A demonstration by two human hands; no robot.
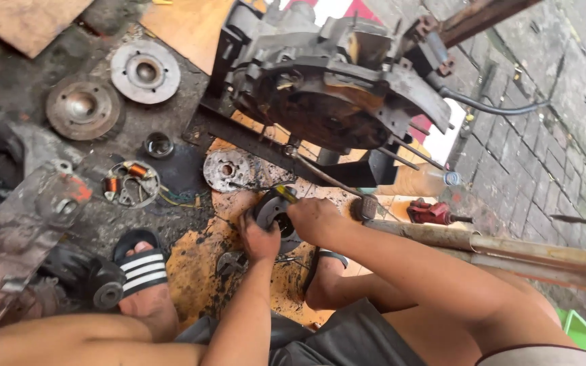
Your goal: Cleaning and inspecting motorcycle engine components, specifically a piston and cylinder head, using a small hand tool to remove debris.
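Head view, looking down at a person squatting on an oil-stained board [198, 261] on the ground. Left hand [260, 238] is curled around the lower left edge of a dark round part [274, 211], fingers closed on its rim. Right hand [314, 218] is closed over the right side of the same part, fingers wrapped on a tool with a yellow tip [286, 194] that shows just above the knuckles; what kind of tool cannot be told. The round part sits on the board between the two hands, just below the engine [333, 88], which stands on a dark metal frame [252, 139]. A pale disc [228, 169] lies on the board just up and left of the hands, apart from them. Further left, on the dark ground: a stator plate with copper coils [130, 183], a small ring [158, 144], and two larger hub discs, one rusty [81, 106], one grey [145, 70]. Left foot in a black-and-white striped sandal [140, 268] rests beside the board; right foot in a dark sandal [327, 271] is under the right forearm. A rusty pipe [482, 247] runs right from beside the right wrist. A small red tool [432, 212] lies beyond it, near the brick paving [550, 156].
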